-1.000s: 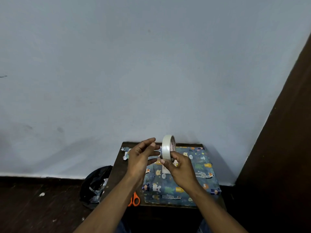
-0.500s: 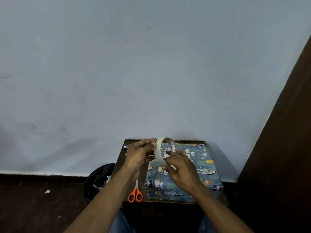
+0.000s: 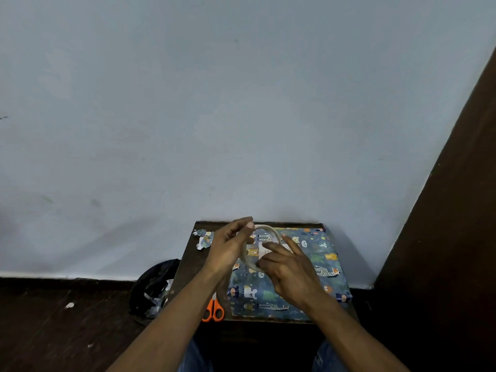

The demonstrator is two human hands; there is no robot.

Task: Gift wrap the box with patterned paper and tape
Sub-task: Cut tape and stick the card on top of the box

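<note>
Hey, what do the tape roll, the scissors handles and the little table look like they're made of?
Tape roll: translucent plastic film, glossy; the paper's pattern shows through it. Scissors handles: bright orange, smooth, probably moulded plastic. Table: dark brown, matte, likely wood or a wood-look laminate; no grain is clear enough to tell.

Small white lettering on the patterned wrapping paper (image 3: 316, 267) and print inside the tape roll (image 3: 264, 238), both too blurred to read.

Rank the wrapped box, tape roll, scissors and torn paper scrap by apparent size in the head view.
1. wrapped box
2. tape roll, though held nearer the camera
3. scissors, partly hidden by the forearm
4. paper scrap, roughly alike
</note>
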